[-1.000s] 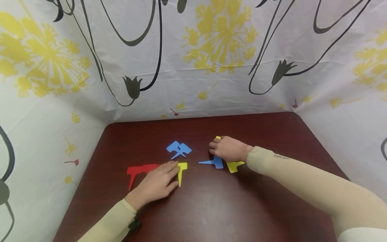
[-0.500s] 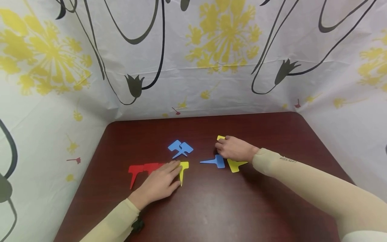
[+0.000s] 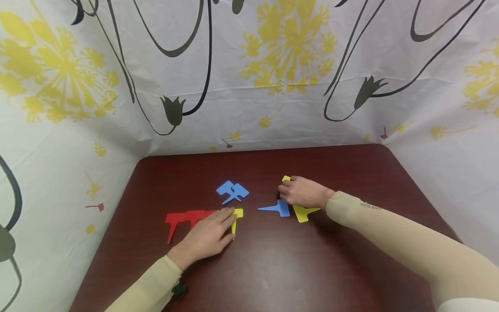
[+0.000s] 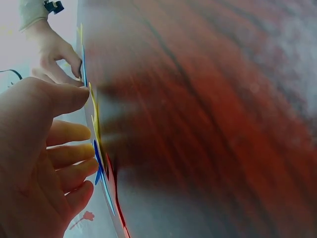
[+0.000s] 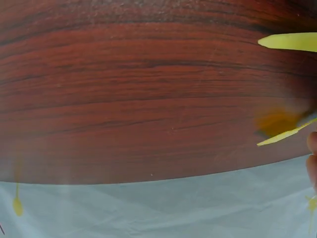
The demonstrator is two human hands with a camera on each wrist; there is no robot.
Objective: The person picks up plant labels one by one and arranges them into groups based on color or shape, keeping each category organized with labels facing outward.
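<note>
My left hand lies with fingers extended over a yellow T-shaped plant label, covering part of its stem. A row of red plant labels runs under the same hand, partly hidden. My right hand, fingers bent downward, pinches another yellow plant label at its far side; the fingertips are mostly hidden in the head view. That label shows tilted above the wood beside the fingers in the right wrist view. Just below the right hand lie a blue plant label and a further yellow label.
Two crossed blue plant labels lie between the hands, farther back. The dark red-brown table has rounded back corners. A white cloth printed with flowers hangs behind it and along both sides.
My left hand has shifted slightly right, covering more of its yellow label. The right hand has also moved a little right, along with the yellow label at its fingers.
</note>
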